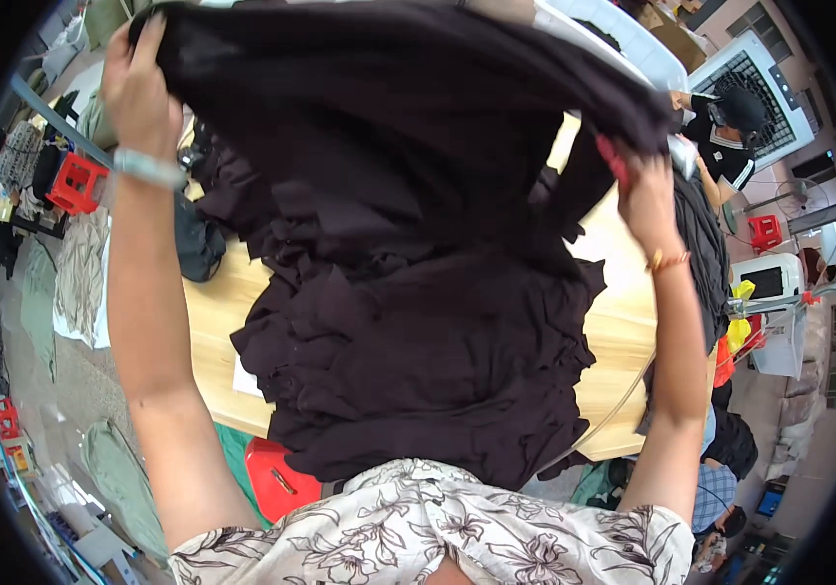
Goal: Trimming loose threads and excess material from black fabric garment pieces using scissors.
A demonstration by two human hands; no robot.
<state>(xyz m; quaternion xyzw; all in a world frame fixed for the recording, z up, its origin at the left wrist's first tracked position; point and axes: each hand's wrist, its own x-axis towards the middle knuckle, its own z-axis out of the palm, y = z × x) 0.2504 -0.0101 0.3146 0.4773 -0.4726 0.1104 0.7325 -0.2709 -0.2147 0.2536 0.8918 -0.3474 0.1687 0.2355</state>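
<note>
A dark brown-black piece of fabric [369, 107] stretches between my raised hands. My left hand [145, 102] pinches its far left corner, with the arm extended. At the right end, my right hand [647, 200] is closed on the fabric's edge. A small pink-red thing [613, 159] shows at the right fingers; blur hides what it is. Beneath the raised fabric lies a thick, uneven pile of the same dark fabric pieces [427, 341], their edges jagged and overlapping. The raised piece covers the pile's far part.
The pile rests on a light wooden table [622, 322]. A red stool [276, 483] stands at its near edge. A thin cable [622, 400] crosses the right side. Beyond the right edge, a person in a black cap [730, 136] works. More garments [81, 273] lie at left.
</note>
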